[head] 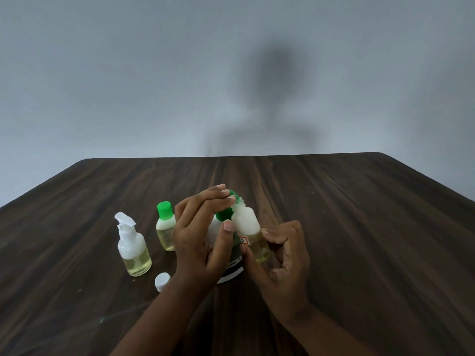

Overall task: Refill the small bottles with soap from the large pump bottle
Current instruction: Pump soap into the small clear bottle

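Note:
My right hand (280, 255) grips a small clear bottle (250, 227) with yellowish soap low down and white foam above, tilted left. My left hand (203, 227) pinches its green cap (226, 214) at the bottle's neck, between thumb and fingers. Behind both hands stands the large bottle (232, 265), white with a dark label, mostly hidden. To the left stand a small bottle with a green cap (165, 227) and a small bottle with a white pump (132, 247), both holding yellowish soap. A loose white cap (162, 281) lies on the table.
The dark wooden table (359, 227) runs back to a grey wall, its far edge across the middle of the view. The bottles cluster left of centre, near my hands.

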